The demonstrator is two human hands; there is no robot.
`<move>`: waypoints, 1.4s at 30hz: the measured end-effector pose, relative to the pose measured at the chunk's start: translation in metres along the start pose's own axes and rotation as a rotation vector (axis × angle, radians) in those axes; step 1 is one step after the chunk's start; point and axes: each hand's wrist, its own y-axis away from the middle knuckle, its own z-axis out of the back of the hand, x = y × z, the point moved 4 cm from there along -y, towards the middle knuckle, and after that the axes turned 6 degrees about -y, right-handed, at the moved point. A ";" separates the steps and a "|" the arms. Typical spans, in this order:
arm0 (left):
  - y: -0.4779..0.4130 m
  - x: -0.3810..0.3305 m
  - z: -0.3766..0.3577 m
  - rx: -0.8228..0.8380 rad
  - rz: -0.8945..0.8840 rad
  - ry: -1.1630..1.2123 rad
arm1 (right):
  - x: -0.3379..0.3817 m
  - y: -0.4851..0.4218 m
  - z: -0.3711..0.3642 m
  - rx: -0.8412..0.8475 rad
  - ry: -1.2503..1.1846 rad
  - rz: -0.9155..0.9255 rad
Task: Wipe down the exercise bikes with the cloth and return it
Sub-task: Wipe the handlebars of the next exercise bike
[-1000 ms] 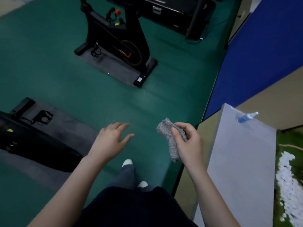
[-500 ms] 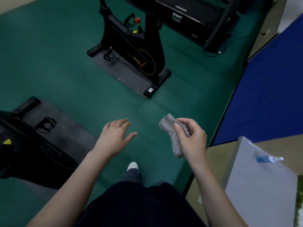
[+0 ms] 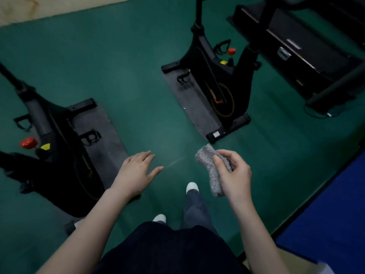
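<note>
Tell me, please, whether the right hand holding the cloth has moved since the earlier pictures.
Yes: the right hand with the grey cloth has come forward, now nearer the floor bar of the farther exercise bike.

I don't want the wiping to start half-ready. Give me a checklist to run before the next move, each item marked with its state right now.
1. Cloth in hand: ok. The right hand grips the grey cloth, thumb pressed on top.
2. Other hand free: ok. The left hand is open and holds nothing.
3. Bike within touch: not ok. Neither hand touches the left bike or the right bike; both bikes stand ahead.
4. Bikes upright: ok. Both stand on their bases.
5. Cloth damp enough: cannot tell.
6. Where the dirt is: cannot tell. The frames are dark and the picture is dim.
</note>
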 end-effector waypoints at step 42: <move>-0.170 0.145 0.119 -0.254 0.822 0.354 | 0.144 -0.314 -0.305 0.885 0.080 0.329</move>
